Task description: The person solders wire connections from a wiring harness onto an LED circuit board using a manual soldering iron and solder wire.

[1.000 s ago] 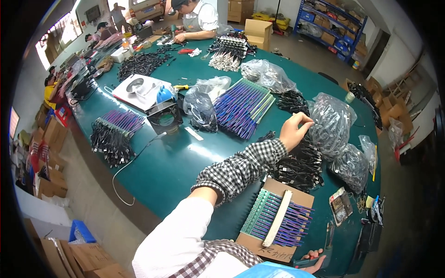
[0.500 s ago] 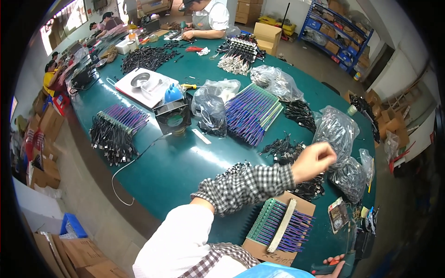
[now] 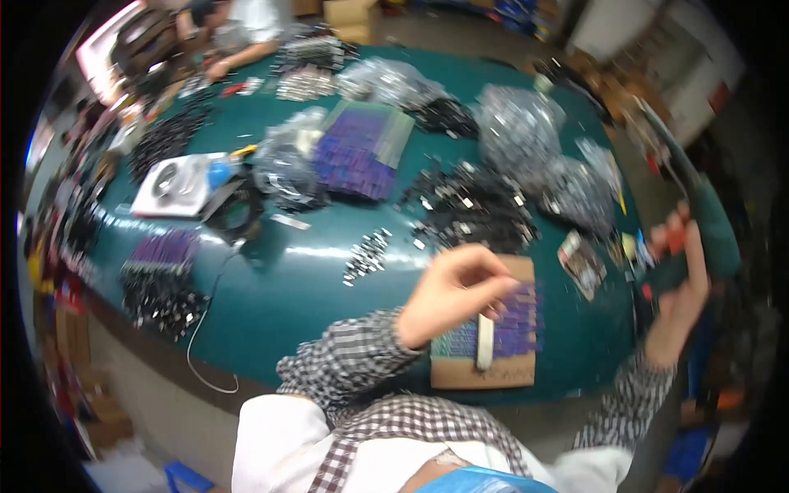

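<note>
1. Two bare hands were ours: the left hand (image 3: 450, 294) hung over a flat brown cardboard sheet (image 3: 481, 375), its fingers curled narrowly toward the thumb; we could not tell whether it pinched anything.
2. Our right hand (image 3: 684, 279), raised at the right, was wrapped around a teal-green hand tool (image 3: 717, 226).
3. On the cardboard lay rows of thin purple-blue wires (image 3: 522, 329), crossed by a pale straight bar (image 3: 485, 347).
4. Across the dark green tabletop (image 3: 279, 329) we saw a tangled black cable pile (image 3: 477, 209), bulging clear plastic bags (image 3: 518, 135) and scattered small silvery parts (image 3: 367, 256).
5. At the far edge, a white-sleeved co-worker (image 3: 256, 29) sat near a tan cardboard box (image 3: 352, 22).
</note>
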